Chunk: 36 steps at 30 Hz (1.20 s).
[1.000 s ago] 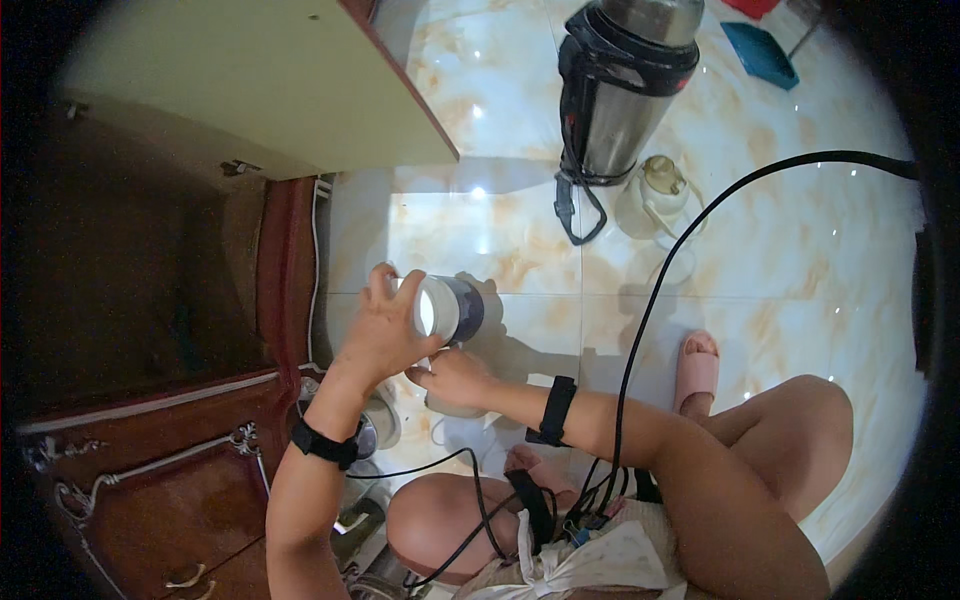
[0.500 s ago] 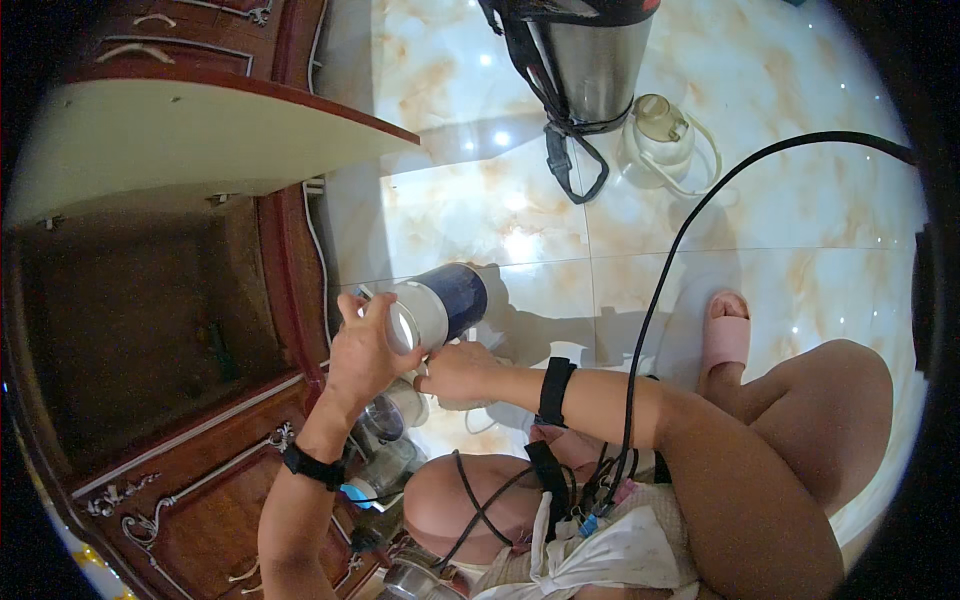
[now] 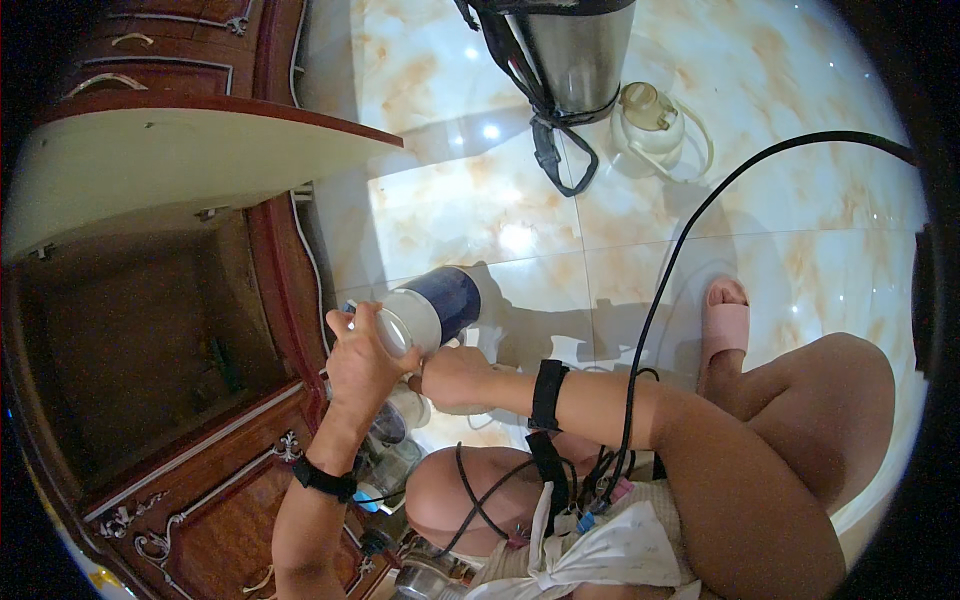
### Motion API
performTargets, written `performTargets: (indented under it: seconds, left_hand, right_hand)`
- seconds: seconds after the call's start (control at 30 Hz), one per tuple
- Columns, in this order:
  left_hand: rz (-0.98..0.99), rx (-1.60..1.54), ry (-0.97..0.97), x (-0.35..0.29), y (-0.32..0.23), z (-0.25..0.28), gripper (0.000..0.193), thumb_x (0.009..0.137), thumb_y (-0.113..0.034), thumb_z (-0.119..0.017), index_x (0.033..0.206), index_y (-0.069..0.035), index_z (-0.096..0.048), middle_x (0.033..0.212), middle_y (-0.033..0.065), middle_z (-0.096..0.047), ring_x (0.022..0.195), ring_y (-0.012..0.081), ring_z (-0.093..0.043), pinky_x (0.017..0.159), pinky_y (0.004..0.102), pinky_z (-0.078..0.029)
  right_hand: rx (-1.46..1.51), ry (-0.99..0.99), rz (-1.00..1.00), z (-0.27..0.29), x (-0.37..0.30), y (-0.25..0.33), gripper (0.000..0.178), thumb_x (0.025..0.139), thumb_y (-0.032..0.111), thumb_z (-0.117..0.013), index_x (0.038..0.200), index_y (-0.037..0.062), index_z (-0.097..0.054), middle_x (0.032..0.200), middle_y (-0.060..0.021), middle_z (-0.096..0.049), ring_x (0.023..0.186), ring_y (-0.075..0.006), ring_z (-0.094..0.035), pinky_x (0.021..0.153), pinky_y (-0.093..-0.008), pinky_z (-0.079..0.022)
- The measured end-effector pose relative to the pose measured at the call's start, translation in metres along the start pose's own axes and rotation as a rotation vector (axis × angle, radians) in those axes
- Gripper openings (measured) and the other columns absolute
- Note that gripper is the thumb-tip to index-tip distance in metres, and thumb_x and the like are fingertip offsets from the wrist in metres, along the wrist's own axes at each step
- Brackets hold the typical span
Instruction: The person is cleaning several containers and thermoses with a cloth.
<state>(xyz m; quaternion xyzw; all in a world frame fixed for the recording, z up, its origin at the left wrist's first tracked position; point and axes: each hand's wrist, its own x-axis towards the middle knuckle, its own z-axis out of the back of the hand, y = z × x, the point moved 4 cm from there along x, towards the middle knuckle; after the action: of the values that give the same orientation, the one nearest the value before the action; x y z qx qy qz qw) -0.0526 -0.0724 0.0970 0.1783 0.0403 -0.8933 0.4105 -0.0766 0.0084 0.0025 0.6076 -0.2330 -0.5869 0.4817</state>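
Note:
A cylindrical container (image 3: 452, 298), white at its open-looking near end and dark blue at its far end, lies tilted over the tiled floor between my hands. My left hand (image 3: 362, 365) grips the white end, with fingers over the far side of its rim and the thumb at its near side. Against the container's near right side, my right hand (image 3: 458, 380) is closed, apparently holding it there; its fingertips are partly hidden. What lies inside the container cannot be seen. Below my hands, several clear jars (image 3: 390, 460) stand beside the cabinet.
To the left, a cabinet compartment (image 3: 140, 330) gapes under its swung-out door (image 3: 220, 155). A steel vessel with black straps (image 3: 580, 65) and a cream bottle (image 3: 650, 125) stand on the floor ahead. A black cable (image 3: 680, 240) arcs across the right, near my pink slipper (image 3: 728, 330).
The view has shifted slightly. The container stays between both hands and looks a little more turned, while my right hand's fingers have closed in nearer its side.

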Motion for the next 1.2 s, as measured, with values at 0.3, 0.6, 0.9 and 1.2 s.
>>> performTargets:
  seconds: [0.3,0.6,0.9,1.2]
  left_hand:
    - [-0.112,-0.039,0.053,0.001,0.011,0.001,0.063,0.055,-0.025,-0.075,0.106,-0.005,-0.044,0.099,0.0209,-0.040,0.073,0.0368,-0.057,0.064,0.0383,-0.051]
    - [-0.091,0.000,0.014,-0.002,0.003,-0.001,0.064,0.054,-0.025,-0.076,0.106,-0.006,-0.044,0.100,0.0195,-0.039,0.069,0.0359,-0.058,0.063,0.0376,-0.051]
    - [-0.010,0.053,0.010,0.003,0.008,0.004,0.067,0.054,-0.029,-0.077,0.106,-0.005,-0.044,0.100,0.0208,-0.040,0.070,0.0360,-0.059,0.063,0.0375,-0.051]
    - [-0.069,-0.012,0.189,0.004,0.018,0.001,0.073,0.057,-0.030,-0.075,0.116,-0.005,-0.039,0.107,0.0257,-0.040,0.080,0.0411,-0.057,0.069,0.0397,-0.052]
  right_hand:
    - [-0.071,-0.017,0.143,-0.007,0.001,-0.001,0.040,0.077,0.036,-0.047,0.083,-0.0002,-0.063,0.088,-0.0202,-0.061,0.082,-0.0338,-0.059,0.070,-0.0448,-0.046]
    - [-0.032,-0.043,0.024,-0.006,0.001,0.000,0.037,0.077,0.033,-0.047,0.082,0.0005,-0.063,0.086,-0.0191,-0.061,0.080,-0.0333,-0.060,0.069,-0.0420,-0.047]
    - [0.013,-0.117,-0.032,-0.002,0.002,0.002,0.044,0.077,0.039,-0.048,0.085,-0.0022,-0.061,0.084,-0.0183,-0.062,0.079,-0.0332,-0.060,0.068,-0.0411,-0.047]
    - [0.011,-0.088,-0.032,0.000,0.005,0.003,0.036,0.074,0.029,-0.049,0.086,-0.0012,-0.062,0.087,-0.0199,-0.062,0.081,-0.0328,-0.061,0.068,-0.0422,-0.048]
